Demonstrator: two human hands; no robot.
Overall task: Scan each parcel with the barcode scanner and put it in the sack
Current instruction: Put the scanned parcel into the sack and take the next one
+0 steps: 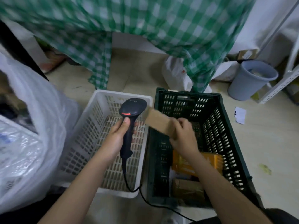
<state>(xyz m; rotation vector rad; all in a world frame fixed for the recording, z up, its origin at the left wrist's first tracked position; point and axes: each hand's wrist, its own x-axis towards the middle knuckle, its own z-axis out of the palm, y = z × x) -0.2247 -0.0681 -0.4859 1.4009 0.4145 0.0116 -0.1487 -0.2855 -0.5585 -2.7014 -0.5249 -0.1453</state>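
Note:
My left hand (115, 139) grips the handle of a black barcode scanner (130, 113) over the white basket (90, 126); a red light glows on its head. My right hand (182, 135) holds a small brown cardboard parcel (159, 121), blurred by motion, just right of the scanner head and above the dark green crate (226, 135). Inside the crate, under my right forearm, lie an orange box (213, 160) and a brown parcel (186, 186). The large translucent white sack (32, 135) bulges at the left.
The scanner's black cable (145, 198) trails down between basket and crate. A green-checked cloth (129, 26) hangs behind. A grey bin (250, 80) and a white metal rack (281, 81) stand at the right, with a paper scrap (240, 114) on the floor.

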